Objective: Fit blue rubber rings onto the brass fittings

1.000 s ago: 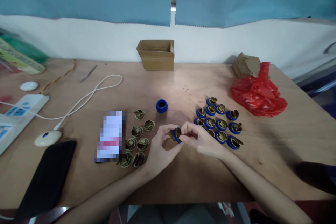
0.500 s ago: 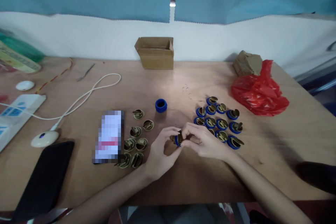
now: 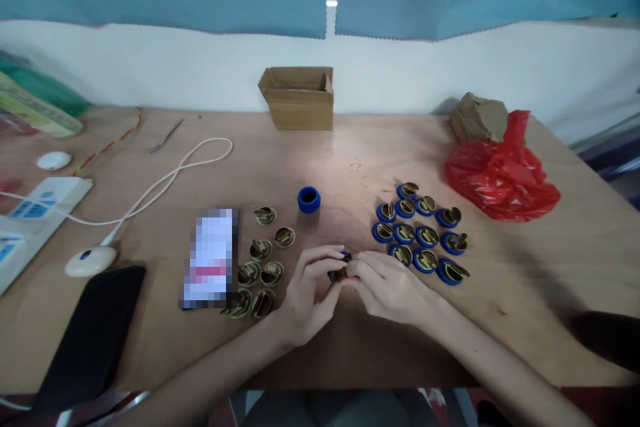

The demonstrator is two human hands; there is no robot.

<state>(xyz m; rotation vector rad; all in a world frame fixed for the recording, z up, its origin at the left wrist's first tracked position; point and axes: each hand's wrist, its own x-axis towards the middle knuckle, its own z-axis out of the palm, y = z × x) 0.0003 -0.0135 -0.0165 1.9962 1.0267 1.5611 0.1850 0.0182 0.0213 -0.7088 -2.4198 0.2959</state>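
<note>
We see the right hand [image 3: 393, 285] now wrapped further over the blue-and-brass piece [image 3: 339, 275] than half a second ago; left hand [image 3: 307, 297] grips its other side. Piece sits between both hands, nearer us than the blue ring [image 3: 309, 200]. Work on it looks unfinished. Mostly hidden, so we can't tell its fit. Phone [image 3: 210, 257] screen pixelated.

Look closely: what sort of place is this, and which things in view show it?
Probably a workbench for small handwork, perhaps in a workshop: brass-coloured parts and blue-rimmed pieces sit in separate groups on a wooden table.
</note>
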